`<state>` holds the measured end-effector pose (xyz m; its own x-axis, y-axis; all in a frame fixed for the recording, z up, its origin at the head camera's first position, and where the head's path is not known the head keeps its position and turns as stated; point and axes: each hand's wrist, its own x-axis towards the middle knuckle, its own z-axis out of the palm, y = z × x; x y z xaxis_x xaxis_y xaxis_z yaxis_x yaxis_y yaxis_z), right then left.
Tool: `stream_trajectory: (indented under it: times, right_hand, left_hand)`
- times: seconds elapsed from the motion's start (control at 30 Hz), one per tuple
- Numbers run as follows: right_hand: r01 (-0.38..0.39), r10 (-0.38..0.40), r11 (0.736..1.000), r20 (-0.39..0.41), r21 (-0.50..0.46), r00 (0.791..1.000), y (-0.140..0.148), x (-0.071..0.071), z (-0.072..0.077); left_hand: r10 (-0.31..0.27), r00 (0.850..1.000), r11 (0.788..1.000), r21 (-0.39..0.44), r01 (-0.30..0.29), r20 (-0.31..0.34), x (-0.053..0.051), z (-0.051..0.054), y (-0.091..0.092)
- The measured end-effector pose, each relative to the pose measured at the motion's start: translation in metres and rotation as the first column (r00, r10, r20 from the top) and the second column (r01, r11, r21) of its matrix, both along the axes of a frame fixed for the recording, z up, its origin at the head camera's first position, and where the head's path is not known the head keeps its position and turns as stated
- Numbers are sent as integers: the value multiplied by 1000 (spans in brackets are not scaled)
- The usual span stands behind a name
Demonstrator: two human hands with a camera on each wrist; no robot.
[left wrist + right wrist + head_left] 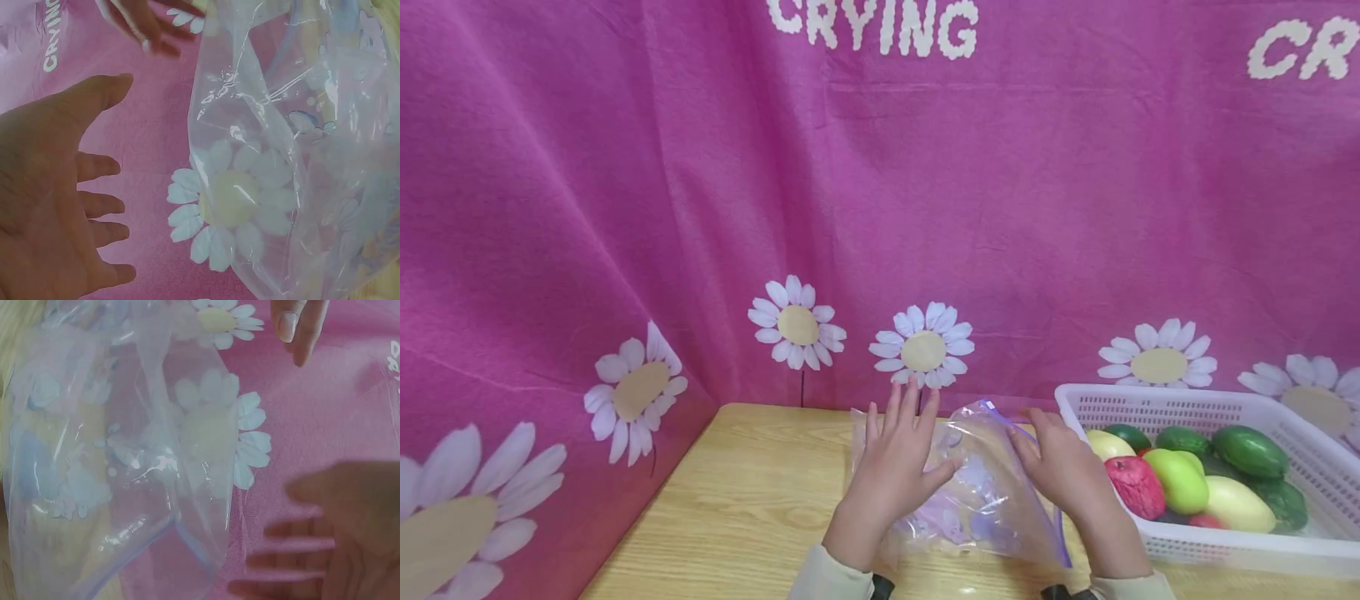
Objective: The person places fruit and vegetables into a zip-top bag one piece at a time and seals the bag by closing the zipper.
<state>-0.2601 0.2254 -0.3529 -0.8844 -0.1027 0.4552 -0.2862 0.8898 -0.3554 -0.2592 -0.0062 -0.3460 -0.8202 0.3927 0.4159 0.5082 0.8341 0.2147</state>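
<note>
left sleeve (826, 577): cream — wrist-length
right sleeve (1135, 587): same cream
left wrist gear (882, 587): black
right wrist gear (1057, 592): black — partly visible

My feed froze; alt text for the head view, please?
A person's left hand, fingers spread, and right hand are near a clear plastic bag with purple edging, at a pale wooden table. At right, a white perforated plastic basket holds green, red and yellow produce; magenta flowered cloth hangs behind.

Left hand (891, 473) outstretched, fingers (102, 204) spread (thumb (103, 95) wide); right hand (1063, 465) loosely extended
</note>
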Motion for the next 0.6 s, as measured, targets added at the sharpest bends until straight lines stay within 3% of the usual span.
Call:
stream_trajectory:
  times: [0.17,0.37,0.47,0.6]
  right_hand:
    - [110,-102,993,147,-50,984,12,-1,0]
    - [115,-72,975,220,-190,973,15,-1,1]
    - [60,33,927,240,-370,970,9,1,3]
    - [-41,215,826,247,-562,945,-1,4,10]
  left_hand:
    - [4,1000,999,39,-3,-17,1,3,-2]
    - [12,1000,989,146,-11,-5,5,8,-4]
    - [-37,999,972,233,29,27,9,12,-3]
    - [-144,987,949,293,116,76,18,16,2]
